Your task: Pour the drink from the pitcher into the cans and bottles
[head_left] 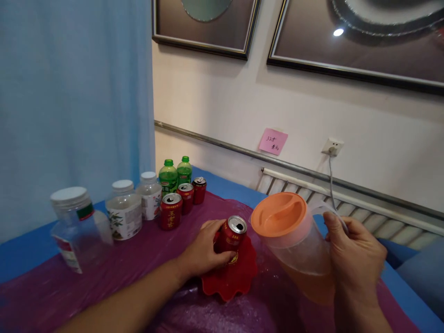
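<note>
My left hand [204, 252] is wrapped round an opened red drink can [233, 235] that stands tilted on a red scalloped plate [231, 280]. My right hand [354, 256] grips the handle of a clear plastic pitcher [294, 245] with an orange lid. The pitcher is tilted toward the can and holds an amber liquid in its lower part. Its lid edge is right beside the can's top.
On the purple cloth [132, 277] stand three more red cans [171, 211], two green bottles [169, 177] and three clear white-lidded jars [124, 209]. A blue curtain [69, 101] hangs at left. A cable runs down from a wall socket [332, 147] at right.
</note>
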`<state>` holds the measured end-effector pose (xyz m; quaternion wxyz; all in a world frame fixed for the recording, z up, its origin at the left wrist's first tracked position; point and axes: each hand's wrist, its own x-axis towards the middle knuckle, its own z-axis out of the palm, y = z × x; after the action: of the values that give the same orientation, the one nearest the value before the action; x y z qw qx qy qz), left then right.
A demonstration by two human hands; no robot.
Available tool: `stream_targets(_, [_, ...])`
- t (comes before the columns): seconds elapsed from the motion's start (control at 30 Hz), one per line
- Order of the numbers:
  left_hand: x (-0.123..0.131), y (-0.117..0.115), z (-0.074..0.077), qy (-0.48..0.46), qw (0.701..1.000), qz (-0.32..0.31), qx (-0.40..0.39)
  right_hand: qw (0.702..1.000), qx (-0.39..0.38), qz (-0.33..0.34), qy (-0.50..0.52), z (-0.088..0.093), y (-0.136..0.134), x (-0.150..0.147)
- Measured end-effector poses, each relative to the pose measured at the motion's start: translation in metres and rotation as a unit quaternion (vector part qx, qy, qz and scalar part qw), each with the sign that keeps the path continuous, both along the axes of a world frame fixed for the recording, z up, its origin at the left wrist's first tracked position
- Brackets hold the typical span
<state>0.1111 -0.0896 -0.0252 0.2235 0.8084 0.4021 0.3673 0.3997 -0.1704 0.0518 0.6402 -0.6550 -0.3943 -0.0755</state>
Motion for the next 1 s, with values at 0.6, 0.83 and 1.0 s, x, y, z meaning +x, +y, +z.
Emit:
stream_targets(0.6, [-0.0022, -0.0012, 0.0002, 0.054, 0.998, -0.025, -0.027, 0.997, -0.076, 0.008, -0.007, -0.0022, -0.0025, -0.0039])
stream_targets(0.83, [-0.0026, 0.0005, -0.0004, 0.084, 0.996, -0.034, -0.025, 0.996, -0.09, -0.002, -0.016, -0.0027, -0.0052, -0.0026])
stream_targets(1.0, [-0.0026, 0.0006, -0.0002, 0.091, 0.995, -0.037, -0.023, 0.994, -0.104, -0.004, -0.023, -0.0042, -0.0047, -0.0028])
